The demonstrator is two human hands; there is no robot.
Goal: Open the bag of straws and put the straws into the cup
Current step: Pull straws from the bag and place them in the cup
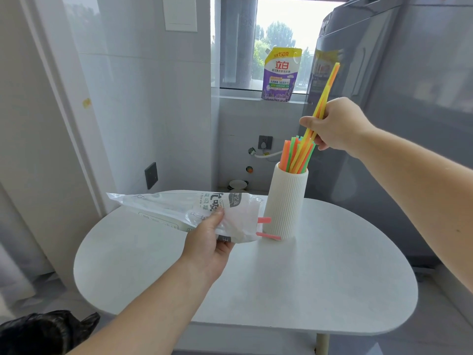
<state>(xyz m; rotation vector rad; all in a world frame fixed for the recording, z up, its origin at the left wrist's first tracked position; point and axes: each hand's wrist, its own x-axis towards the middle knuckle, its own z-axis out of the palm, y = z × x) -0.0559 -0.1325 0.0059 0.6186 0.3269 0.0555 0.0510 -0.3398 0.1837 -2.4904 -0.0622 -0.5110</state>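
A white ribbed cup (pixel 284 206) stands upright on the round white table (pixel 281 290), with several orange, green and yellow straws (pixel 294 157) standing in it. Above the cup, my right hand (pixel 337 124) grips a few yellow and orange straws (pixel 329 85) that slant up to the right, their lower ends among the straws in the cup. My left hand (pixel 210 242) holds the clear printed straw bag (pixel 179 211) roughly level over the table, left of the cup. Two pink straw ends (pixel 266 228) poke out of the bag's open right end, close to the cup's side.
A grey washing machine (pixel 384 98) stands right behind the table. A purple and yellow detergent pouch (pixel 280 75) sits on the window sill. A black plastic bag (pixel 43 331) lies on the floor at the lower left. White tiled wall is on the left.
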